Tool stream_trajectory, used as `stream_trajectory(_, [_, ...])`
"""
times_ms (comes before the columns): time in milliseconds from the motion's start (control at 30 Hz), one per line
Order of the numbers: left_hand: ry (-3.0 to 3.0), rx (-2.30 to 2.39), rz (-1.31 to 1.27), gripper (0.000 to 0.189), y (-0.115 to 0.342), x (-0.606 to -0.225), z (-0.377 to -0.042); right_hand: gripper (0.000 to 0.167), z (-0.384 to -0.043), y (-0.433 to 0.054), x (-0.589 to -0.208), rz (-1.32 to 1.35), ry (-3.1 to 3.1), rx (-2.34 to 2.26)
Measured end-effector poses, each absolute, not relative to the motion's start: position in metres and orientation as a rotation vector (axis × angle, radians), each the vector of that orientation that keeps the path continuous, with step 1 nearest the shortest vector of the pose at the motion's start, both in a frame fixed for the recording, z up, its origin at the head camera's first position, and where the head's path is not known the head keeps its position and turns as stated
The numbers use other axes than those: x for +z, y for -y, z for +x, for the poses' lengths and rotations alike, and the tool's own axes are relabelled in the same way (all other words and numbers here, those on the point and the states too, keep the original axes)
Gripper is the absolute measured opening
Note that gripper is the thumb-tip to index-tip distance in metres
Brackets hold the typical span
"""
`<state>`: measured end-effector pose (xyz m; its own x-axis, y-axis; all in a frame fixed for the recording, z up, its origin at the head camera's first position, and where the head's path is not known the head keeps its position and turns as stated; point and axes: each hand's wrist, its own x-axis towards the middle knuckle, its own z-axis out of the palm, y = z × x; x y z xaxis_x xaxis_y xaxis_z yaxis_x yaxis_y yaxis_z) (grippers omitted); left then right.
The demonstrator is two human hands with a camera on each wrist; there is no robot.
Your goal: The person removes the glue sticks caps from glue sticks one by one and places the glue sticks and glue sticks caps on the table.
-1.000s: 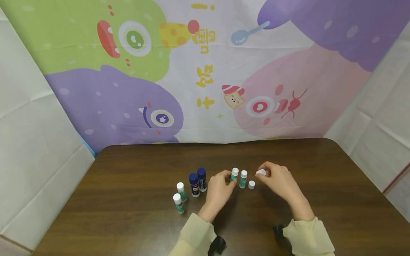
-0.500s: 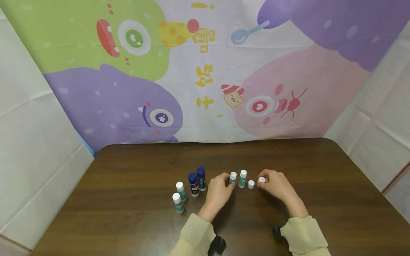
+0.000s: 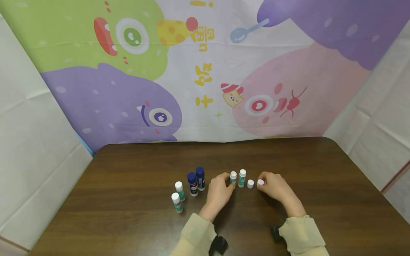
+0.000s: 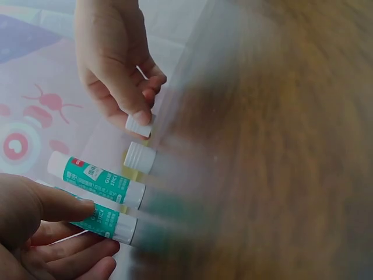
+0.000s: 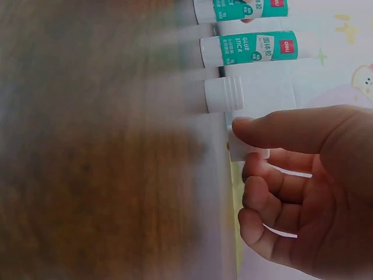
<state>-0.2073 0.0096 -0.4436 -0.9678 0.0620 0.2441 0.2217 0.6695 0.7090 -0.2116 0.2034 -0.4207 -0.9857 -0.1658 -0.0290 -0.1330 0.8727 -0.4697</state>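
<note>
My left hand point(image 3: 219, 192) pinches a green-and-white glue stick point(image 3: 233, 176) between thumb and fingers; it stands upright with its base at the table. Just right of it stands a second glue stick point(image 3: 242, 178), its narrower white top bare in the left wrist view. Farther right sits a loose white cap point(image 3: 250, 184). Beyond that, my right hand point(image 3: 276, 186) pinches another white cap point(image 3: 260, 182) down at the tabletop. The right wrist view shows this cap point(image 5: 240, 149) between thumb and index finger, partly covered by the thumb, with the other fingers curled loosely.
Left of my left hand stand two glue sticks with dark blue caps point(image 3: 196, 182). Two green glue sticks with white caps point(image 3: 178, 197) stand nearer the front left. A cartoon-printed cloth point(image 3: 205, 121) hangs behind the brown table point(image 3: 128, 177).
My right hand has lowered its white cap to the tabletop beside the other cap. The glue stick in my left hand has come down to stand level with its neighbour.
</note>
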Motion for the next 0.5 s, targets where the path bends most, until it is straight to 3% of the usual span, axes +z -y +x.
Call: stream_trajectory(500, [2.702, -1.189, -0.161, 0.017, -0.0106, -0.447, -0.2057, 0.018, -0.2125, -0.2032, -0.425, -0.262, -3.029, -0.61])
